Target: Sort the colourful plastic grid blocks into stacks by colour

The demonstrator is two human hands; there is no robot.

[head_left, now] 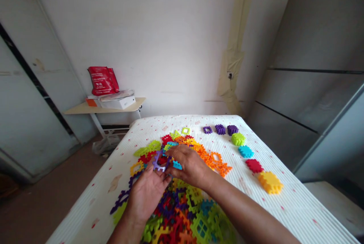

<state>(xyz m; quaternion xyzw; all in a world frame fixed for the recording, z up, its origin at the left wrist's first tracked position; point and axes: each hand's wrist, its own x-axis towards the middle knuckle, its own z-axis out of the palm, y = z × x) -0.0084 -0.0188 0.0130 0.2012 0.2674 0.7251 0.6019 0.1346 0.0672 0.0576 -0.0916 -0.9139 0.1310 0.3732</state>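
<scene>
Above a heap of colourful plastic building tiles (pixel 182 217), both hands grip a purple square-frame tile (pixel 157 167) with notched edges and an open middle. My left hand (pixel 148 193), palm turned up, has its thumb and fingers closed at the tile's lower edge. From the right, my right hand (pixel 189 163) pinches the same tile, knuckles upward, and its fingers hide part of it. Orange tiles (pixel 213 158) spread to the right of my right hand. Green tiles (pixel 148 148) and dark purple tiles (pixel 121 198) lie to the left.
Along the table's right side run a yellow stack (pixel 270 182), red stack (pixel 254 165), blue stack (pixel 245 151), green stack (pixel 238 138) and purple stacks (pixel 232 129). A purple frame (pixel 207 130) and a green frame (pixel 185 130) lie at the back. A side table (pixel 76 110) holds a red bag (pixel 99 81).
</scene>
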